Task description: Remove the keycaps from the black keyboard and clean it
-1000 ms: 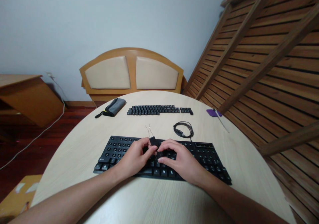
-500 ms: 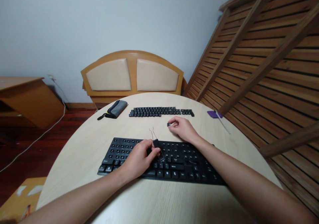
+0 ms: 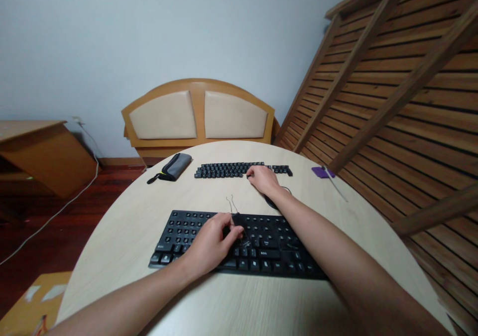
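Observation:
My left hand [image 3: 211, 239] is closed around a wire keycap puller [image 3: 239, 220] with a black handle, its two thin wire prongs pointing away from me. It hovers over a black keyboard [image 3: 268, 254], where the far-side rows show bare switch sockets and the near rows still carry caps. Beyond it, my right hand [image 3: 263, 178] pinches a small dark keycap [image 3: 248, 176] at the tabletop. That cap is just right of the nearest row of the laid-out keycaps [image 3: 220, 170]. Part of those rows hides behind my right hand.
A grey zip pouch [image 3: 177, 167] lies at the table's back left. On the right sit a purple cloth [image 3: 321, 172] and a thin brush-like stick [image 3: 338, 186]. A black cable [image 3: 272, 202] shows beside my right wrist. Wooden slats [image 3: 403, 102] lean close by the right edge.
My right hand has carried the keycap away from me and slightly left, down to the laid-out rows. My left hand keeps the puller over the keyboard. The view has shifted slightly.

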Motion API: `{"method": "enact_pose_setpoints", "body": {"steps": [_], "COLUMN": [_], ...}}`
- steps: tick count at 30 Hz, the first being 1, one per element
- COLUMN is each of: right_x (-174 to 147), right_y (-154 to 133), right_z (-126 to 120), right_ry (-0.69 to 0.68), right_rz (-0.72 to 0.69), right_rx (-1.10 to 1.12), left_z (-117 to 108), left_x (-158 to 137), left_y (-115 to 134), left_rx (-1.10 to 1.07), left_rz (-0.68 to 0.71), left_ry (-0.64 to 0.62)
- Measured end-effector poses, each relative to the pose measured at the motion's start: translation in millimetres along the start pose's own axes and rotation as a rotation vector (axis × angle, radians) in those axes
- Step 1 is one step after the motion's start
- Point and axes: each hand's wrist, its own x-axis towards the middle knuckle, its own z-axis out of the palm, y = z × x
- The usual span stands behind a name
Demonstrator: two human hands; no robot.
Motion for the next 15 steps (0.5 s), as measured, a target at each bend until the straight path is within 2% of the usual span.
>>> {"method": "enact_pose_setpoints", "body": {"steps": [15], "right_x": [2.2], "right_y": [-6.0], "right_z": [8.7], "right_ry": [0.017], "right_rz": [-0.017], "right_rx": [-0.003], "left_z": [1.2], "left_x": [0.0], "left_y": [0.9], "left_rx": [0.001], "left_rz": [0.011], "left_ry": [0.01]}}
